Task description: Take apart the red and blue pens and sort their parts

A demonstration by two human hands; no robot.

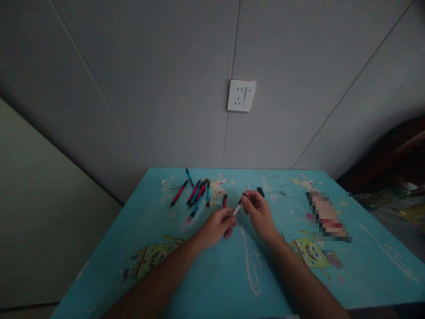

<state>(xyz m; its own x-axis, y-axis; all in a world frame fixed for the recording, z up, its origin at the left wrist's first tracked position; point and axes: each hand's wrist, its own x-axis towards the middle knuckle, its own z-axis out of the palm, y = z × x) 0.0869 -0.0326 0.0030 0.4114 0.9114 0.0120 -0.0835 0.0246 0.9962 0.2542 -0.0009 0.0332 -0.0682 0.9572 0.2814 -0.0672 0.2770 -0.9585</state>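
Note:
My left hand (217, 225) is closed around the lower part of a white pen (237, 209), which slants up to the right over the table. My right hand (260, 212) pinches at the pen's dark upper end; whether it grips a separate small part there is too small to tell. Just behind my left fingers lies a short red and black pen piece (225, 201). A small black piece (260, 192), perhaps a cap, rests behind my right hand. Several red or blue pens with black ends lie in a loose pile (198, 193) to the left.
The table (212, 274) has a light blue cover printed with cartoon figures. On its right side lies a blurred-out, pixelated flat item (327, 217). A grey panelled wall with a white socket (241, 95) stands behind the table. Dark red and yellowish things fill the far right.

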